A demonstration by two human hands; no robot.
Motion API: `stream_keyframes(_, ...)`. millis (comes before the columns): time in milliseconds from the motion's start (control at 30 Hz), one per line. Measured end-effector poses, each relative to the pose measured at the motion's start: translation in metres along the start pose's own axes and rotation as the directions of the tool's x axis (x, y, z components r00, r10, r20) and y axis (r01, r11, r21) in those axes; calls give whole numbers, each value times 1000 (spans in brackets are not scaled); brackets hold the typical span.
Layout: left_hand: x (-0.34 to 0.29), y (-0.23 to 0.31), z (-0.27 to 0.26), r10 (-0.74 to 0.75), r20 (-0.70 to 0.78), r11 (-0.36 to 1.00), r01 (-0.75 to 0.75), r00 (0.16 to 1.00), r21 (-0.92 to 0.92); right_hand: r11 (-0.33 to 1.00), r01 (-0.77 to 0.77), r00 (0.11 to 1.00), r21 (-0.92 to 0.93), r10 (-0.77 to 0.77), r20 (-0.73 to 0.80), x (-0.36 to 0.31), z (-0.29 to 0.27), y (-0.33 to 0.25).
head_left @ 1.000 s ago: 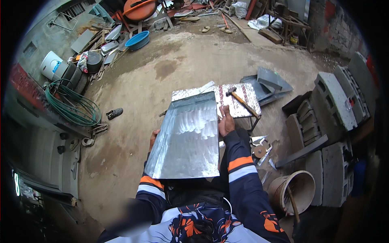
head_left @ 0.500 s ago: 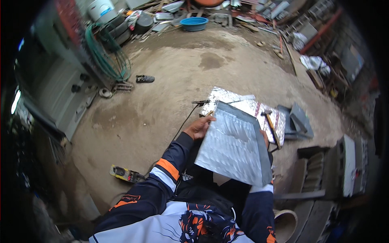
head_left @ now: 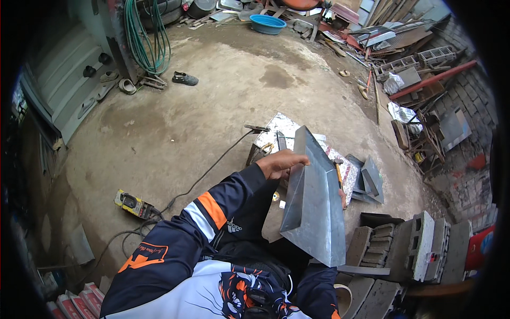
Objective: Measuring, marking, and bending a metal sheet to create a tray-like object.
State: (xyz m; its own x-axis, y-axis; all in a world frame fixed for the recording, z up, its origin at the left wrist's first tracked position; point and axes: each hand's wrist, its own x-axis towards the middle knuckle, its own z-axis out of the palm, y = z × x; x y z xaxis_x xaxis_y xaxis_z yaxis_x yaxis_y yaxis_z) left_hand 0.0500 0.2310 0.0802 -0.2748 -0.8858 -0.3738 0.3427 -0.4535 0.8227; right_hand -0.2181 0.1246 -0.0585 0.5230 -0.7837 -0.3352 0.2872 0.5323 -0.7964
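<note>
A bent sheet-metal tray [head_left: 319, 212] with raised sides is held up over my lap, tilted so that one wall faces left. My left hand [head_left: 282, 162] is closed on the top of that left wall, thumb over the edge. At the far side of the tray, only the fingers of my right hand [head_left: 342, 198] show, gripping its right edge; the rest is hidden behind the metal. Beyond the tray stands a low foil-covered table [head_left: 284, 125]. A hammer [head_left: 338, 171] lies on it, partly hidden by the tray. A clamp on a cable [head_left: 257, 128] rests at the table's left corner.
More bent sheet metal [head_left: 366, 181] lies right of the table. A yellow-and-black machine [head_left: 134, 204] with cables sits on the floor at left. Concrete blocks [head_left: 419, 247] are stacked at near right. Farther off are a shoe [head_left: 185, 78], a blue basin [head_left: 267, 24] and a green hose [head_left: 146, 42].
The tray has turned in my hands, from its broad face showing to its left wall showing. My left hand has shifted right and now grips that wall. The view has also swung slightly.
</note>
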Motion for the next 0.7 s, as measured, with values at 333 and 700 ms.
stream_keyframes(333, 53, -58, -126, -107, 302, 919, 210, 947, -335, 581, 440, 653, -685, -730, -201, 23, -117, 73)
stream_keyframes(700, 40, -33, -157, -253, 45, 960, 257, 966, -113, 781, 613, 624, 124, -381, -682, 7, 41, 52)
